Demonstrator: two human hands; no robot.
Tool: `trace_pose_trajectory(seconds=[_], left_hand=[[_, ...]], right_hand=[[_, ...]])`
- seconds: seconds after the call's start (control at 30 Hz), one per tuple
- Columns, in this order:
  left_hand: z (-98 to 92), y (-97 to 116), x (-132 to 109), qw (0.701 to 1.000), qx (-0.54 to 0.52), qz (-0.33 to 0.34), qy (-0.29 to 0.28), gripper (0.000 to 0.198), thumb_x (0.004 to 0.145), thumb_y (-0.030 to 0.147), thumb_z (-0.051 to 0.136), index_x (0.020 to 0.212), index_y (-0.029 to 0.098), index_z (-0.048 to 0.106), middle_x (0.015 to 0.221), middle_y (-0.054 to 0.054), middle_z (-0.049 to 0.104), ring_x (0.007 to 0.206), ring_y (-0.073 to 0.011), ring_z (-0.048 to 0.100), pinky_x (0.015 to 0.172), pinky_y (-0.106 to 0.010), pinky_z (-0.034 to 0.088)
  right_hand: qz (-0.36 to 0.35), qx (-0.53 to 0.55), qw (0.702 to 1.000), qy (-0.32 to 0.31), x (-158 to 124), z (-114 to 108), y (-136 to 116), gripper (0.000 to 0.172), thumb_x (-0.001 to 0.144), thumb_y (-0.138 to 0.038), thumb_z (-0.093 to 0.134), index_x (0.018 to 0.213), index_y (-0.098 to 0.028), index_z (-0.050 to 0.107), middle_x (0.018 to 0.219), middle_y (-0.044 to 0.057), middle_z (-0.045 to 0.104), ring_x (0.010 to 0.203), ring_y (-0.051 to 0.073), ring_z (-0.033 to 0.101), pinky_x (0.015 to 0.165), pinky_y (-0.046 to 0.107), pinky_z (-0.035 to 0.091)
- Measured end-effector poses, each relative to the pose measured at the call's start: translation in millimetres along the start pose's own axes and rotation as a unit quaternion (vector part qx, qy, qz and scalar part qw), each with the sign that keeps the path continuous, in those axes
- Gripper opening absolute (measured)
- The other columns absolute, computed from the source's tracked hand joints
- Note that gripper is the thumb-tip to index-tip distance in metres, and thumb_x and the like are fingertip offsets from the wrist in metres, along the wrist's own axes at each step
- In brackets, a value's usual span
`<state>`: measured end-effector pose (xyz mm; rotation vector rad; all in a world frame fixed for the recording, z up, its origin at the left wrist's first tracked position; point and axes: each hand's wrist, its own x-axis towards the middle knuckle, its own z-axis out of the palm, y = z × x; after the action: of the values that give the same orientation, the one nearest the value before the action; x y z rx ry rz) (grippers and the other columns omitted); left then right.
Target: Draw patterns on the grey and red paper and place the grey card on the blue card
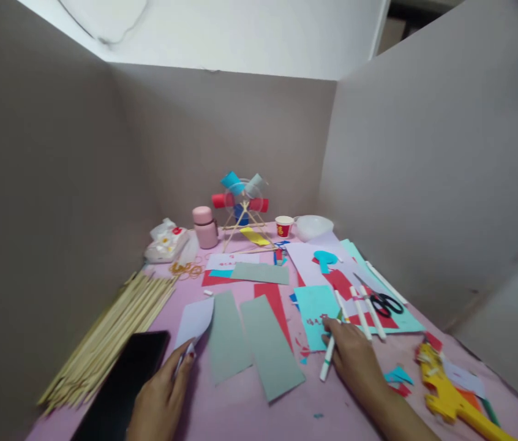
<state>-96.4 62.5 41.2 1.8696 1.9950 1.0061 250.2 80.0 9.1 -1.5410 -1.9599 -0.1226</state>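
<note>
My left hand (162, 386) pinches the near edge of a pale lilac paper sheet (192, 318), whose right side curls upward. A small whitish bit shows at the fingertips, too blurred to make out. My right hand (353, 352) has its fingers closed on a white marker (327, 360) with green at its ends, over the near right part of a turquoise card (311, 306) with red writing. Two grey card strips, a left one (226, 337) and a right one (272, 346), lie between my hands. Beyond them, another grey strip (261, 273) rests across red and blue paper.
Wooden sticks (107, 337) and a black phone (123, 386) lie left. At right are scissors (385, 304), several white markers and a yellow glue gun (452, 392). A stick-framed wheel model (244, 205), pink flask (205, 229), red cup (283, 228) and bowl (313, 228) stand behind. Grey partitions surround the table.
</note>
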Motion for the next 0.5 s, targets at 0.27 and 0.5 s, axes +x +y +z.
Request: trace_pose_trajectory(seconds=[0.27,0.5], left_hand=[[-9.0,3.7,-3.6,0.998,-0.037,-0.039,0.039,0.052,0.083,0.051,0.036,0.106,0.015,0.065,0.108,-0.007,0.069,0.104,-0.0238,0.062,0.085,-0.032,0.050],[-7.1,0.2,-4.6,0.997,-0.049,-0.054,0.032,0.051,0.084,0.051,0.035,0.110,0.019,0.065,0.112,-0.007,0.067,0.110,-0.0249,0.059,0.088,-0.037,0.049]], right_hand=[[-0.037,-0.028,0.999,0.022,-8.9,11.4,11.1,0.024,0.085,-0.016,0.043,0.107,-0.017,0.055,0.092,0.012,0.070,0.083,0.028,0.064,0.070,0.039,0.049],[-0.038,-0.033,0.999,0.009,-8.5,11.2,11.8,0.025,0.086,-0.017,0.043,0.107,-0.015,0.055,0.094,0.013,0.070,0.086,0.029,0.064,0.072,0.041,0.050]])
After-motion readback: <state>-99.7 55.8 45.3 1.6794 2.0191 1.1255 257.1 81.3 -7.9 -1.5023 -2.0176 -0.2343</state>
